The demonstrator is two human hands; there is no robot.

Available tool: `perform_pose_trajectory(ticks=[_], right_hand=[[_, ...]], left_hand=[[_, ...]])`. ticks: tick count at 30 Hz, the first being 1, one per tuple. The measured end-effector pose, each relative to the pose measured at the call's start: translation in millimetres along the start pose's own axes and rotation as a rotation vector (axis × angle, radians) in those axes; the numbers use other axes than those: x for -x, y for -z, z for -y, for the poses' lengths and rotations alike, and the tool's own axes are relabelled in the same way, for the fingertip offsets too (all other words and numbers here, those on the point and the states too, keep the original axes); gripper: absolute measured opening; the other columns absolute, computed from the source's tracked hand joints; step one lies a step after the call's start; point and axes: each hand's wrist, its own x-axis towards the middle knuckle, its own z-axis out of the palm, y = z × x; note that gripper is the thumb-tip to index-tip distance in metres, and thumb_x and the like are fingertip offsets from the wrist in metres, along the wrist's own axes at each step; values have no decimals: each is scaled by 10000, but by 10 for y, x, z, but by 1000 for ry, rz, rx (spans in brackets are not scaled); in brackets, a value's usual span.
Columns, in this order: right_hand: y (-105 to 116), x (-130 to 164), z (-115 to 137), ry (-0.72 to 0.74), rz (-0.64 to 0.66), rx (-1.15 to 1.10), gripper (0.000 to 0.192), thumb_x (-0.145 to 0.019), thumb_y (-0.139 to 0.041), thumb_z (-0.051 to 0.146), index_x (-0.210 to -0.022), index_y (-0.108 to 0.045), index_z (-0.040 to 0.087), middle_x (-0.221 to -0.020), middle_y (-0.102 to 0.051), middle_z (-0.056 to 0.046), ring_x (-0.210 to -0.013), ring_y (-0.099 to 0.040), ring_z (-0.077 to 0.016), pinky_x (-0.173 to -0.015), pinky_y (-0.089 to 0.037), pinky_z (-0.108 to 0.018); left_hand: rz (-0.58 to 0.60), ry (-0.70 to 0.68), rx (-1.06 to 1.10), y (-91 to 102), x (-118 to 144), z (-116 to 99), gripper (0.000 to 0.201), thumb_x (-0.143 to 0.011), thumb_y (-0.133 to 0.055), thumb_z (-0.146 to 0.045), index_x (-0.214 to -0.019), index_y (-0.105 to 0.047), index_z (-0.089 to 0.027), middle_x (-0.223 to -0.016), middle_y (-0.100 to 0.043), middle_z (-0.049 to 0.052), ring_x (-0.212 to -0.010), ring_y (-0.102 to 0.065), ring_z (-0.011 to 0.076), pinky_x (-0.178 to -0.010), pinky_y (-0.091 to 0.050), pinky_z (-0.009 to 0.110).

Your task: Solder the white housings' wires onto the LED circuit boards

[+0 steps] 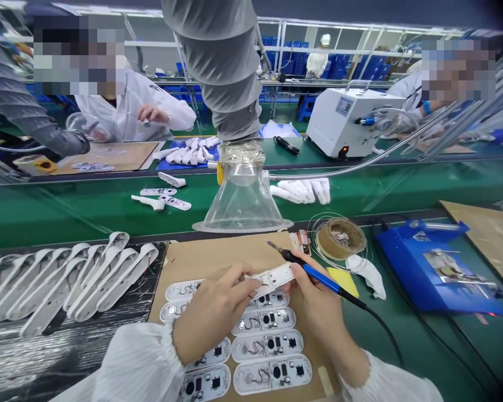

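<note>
My left hand [218, 306] is closed, its fingertips pinching the left end of a white plastic housing [276, 277] above the work board. Whether a wire is also between those fingers I cannot tell. My right hand [318, 298] grips the housing's other end and also holds a soldering iron [318, 276] with a blue and black handle. The iron's metal tip points up and left, away from the housing. Below both hands, white oval casings with circuit boards [272, 374] lie in rows on the brown board [230, 251], some partly hidden by my left hand.
Curved white handle shells [104, 279] lie at left. A clear fume hood [243, 204] hangs ahead. Right are a solder wire roll [341, 239], a yellow sponge [342, 281], a blue stand [431, 268] and the iron's cable. A co-worker [126, 106] sits across the bench.
</note>
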Motion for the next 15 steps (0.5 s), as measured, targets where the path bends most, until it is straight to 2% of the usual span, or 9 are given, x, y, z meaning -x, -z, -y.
perform_pose_trajectory(ticks=[5,11,15], right_hand=[[-20,20,4,-11,33,-40,552,-948,-717,567,-1353,-681,192,-609,-726,0,-588,-715,-229,-623,-619,-339],[59,-19,21,1,-2,-7,531,-951,-705,554,-1362,-711,217,-594,-710,11,-590,-714,-230,-653,-633,-357],[165,-42,-3,7,-50,91,506,-945,-711,545,-1334,-745,223,-625,-727,3,-626,-724,-235,-714,-633,-373]], left_hand=[[79,25,30,-52,-60,36,168,-1088,-514,-202,-1044,-675,-222,-1121,-707,57,-875,-700,230,-758,-574,400],[273,191,565,62,-155,88,153,-1043,-527,-139,-977,-626,-236,-1233,-639,42,-1055,-671,182,-918,-531,343],[341,280,718,46,-209,29,88,-1009,-612,-195,-933,-636,-233,-1268,-605,48,-1169,-637,205,-1041,-475,368]])
